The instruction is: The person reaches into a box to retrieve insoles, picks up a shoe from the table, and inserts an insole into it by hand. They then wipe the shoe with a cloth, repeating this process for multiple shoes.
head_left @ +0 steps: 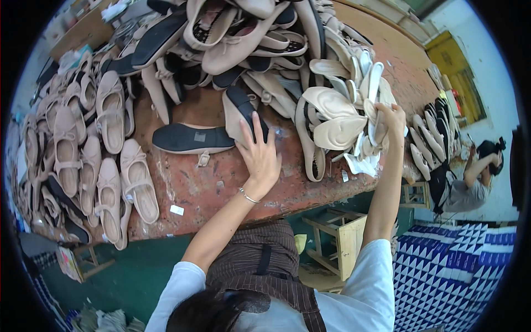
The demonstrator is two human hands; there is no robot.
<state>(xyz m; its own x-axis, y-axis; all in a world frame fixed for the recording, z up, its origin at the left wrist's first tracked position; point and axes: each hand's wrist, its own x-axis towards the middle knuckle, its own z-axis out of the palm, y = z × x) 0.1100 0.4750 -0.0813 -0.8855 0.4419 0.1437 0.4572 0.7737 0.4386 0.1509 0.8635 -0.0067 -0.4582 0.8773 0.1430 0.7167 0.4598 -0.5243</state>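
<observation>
My left hand (pixel 260 157) lies with its fingers stretched and spread on a beige shoe (pixel 235 113) that is tipped to show its black sole. Another flat shoe (pixel 191 138) rests sole up beside it, its buckle strap toward the near edge. At the right, my right hand (pixel 391 117) is closed at the edge of a heap of cream insoles (pixel 337 124), with its fingertips on a pale insole (pixel 381 124). The fingers partly hide that insole. A beige shoe standing on its side (pixel 306 141) is just left of the heap.
Beige strap shoes (pixel 110 113) crowd the table's left side, and a tall shoe pile (pixel 243 44) covers the back. More shoes (pixel 431 138) line the right end, near another person (pixel 470 188). A wooden stool (pixel 345 243) and blue-white patterned boxes (pixel 448 271) are below.
</observation>
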